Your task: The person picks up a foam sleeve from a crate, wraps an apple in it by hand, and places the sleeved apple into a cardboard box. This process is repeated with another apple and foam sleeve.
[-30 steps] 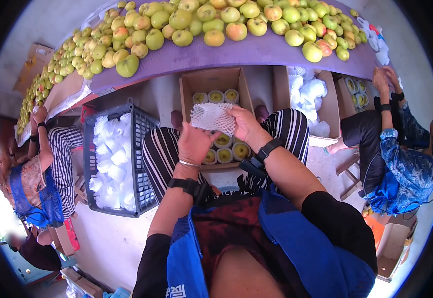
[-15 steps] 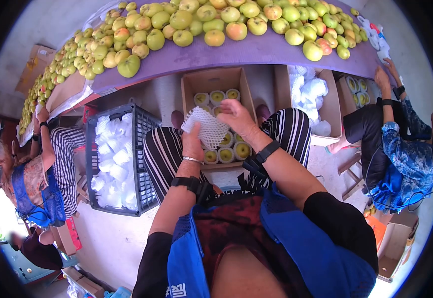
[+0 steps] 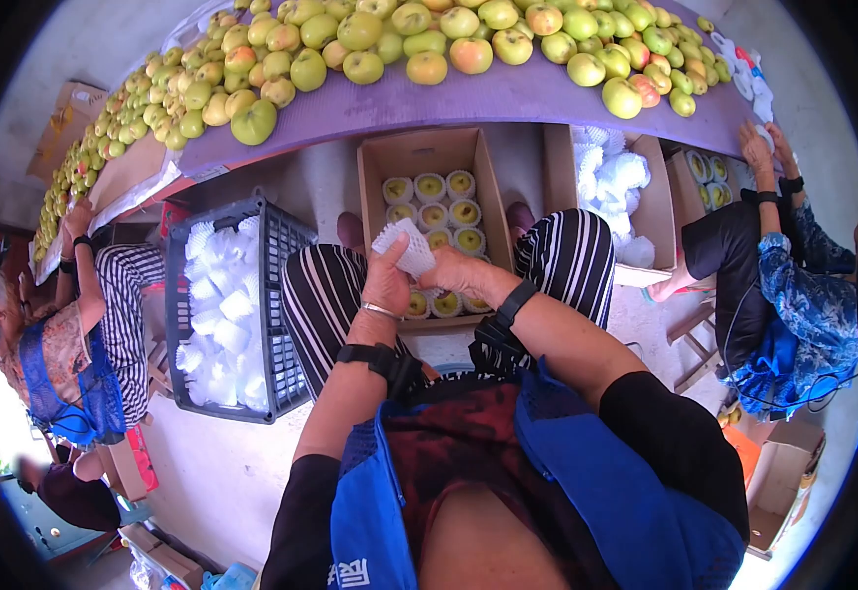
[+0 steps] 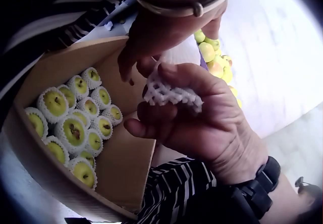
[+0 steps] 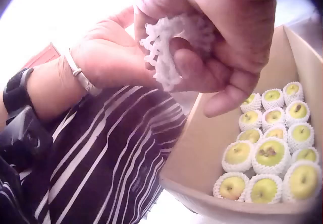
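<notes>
A white foam fruit net (image 3: 411, 250) is between my two hands, in front of my lap and over the near part of a cardboard box (image 3: 422, 152). My left hand (image 3: 385, 282) grips it, thumb along its upper side. At its lower end, my right hand (image 3: 456, 272) pinches the mesh rim between thumb and fingers. The right wrist view shows the rim of the net (image 5: 160, 52) parted, with a fingertip inside the opening. Inside the box, green-yellow apples (image 3: 430, 186) sit in rows, each in its own white net.
On the left stands a black plastic crate (image 3: 269, 324) full of white foam nets. Another carton (image 3: 657, 211) of nets stands to the right. Loose apples (image 3: 360, 32) are heaped on the purple-covered table (image 3: 370, 103). A person (image 3: 802, 315) sits on each side.
Both hands first held the net stretched out flat; then the right hand came away while the left kept it. Now the right hand is back at its lower end, and the net looks bunched and smaller.
</notes>
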A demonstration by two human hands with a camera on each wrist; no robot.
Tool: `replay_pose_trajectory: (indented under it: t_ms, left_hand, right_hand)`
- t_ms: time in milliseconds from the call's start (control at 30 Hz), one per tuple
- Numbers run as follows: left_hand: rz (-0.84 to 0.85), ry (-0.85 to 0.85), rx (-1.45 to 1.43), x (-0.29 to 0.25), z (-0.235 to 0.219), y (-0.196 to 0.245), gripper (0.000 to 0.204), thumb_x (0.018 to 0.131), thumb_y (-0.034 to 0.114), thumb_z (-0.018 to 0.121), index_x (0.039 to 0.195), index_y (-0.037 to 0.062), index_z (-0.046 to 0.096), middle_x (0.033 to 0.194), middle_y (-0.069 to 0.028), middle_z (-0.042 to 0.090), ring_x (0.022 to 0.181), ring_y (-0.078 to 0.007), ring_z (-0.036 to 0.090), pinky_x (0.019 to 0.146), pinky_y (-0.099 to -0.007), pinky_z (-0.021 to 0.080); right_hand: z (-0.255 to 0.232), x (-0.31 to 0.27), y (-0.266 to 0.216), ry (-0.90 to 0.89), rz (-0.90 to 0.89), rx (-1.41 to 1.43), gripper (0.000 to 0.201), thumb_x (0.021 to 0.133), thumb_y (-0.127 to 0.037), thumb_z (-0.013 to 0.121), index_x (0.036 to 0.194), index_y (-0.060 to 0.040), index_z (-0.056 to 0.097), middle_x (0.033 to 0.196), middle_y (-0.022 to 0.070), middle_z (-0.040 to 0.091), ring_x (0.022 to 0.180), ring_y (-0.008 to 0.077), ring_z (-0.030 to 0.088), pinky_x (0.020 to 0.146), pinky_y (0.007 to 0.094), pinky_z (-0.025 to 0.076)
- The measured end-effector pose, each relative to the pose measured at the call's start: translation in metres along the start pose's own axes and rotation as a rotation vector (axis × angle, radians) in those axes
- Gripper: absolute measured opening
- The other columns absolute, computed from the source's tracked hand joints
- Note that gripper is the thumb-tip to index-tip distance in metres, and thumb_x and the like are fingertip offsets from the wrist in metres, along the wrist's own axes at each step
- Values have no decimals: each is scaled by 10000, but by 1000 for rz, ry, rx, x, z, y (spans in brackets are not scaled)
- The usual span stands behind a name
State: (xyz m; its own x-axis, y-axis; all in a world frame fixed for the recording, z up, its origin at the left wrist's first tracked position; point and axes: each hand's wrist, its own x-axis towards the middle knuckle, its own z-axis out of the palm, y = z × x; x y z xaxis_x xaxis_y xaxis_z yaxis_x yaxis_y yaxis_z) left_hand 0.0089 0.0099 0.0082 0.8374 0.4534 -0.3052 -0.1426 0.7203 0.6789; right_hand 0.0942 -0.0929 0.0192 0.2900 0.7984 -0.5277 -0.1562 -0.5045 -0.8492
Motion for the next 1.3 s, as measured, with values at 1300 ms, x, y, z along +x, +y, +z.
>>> replay_pose_trajectory:
  t_ms: [1300]
  left_hand:
    - [352, -186, 547, -24, 46, 17, 415, 863, 251, 481, 530, 28, 371, 510, 35, 350, 486, -63, 311, 447, -232, 241]
  right_hand:
    - [11, 69, 52, 308, -781, -760, 115, 650, -253, 546, 619, -144, 528, 627, 41, 551, 567, 289, 545, 440, 369, 394]
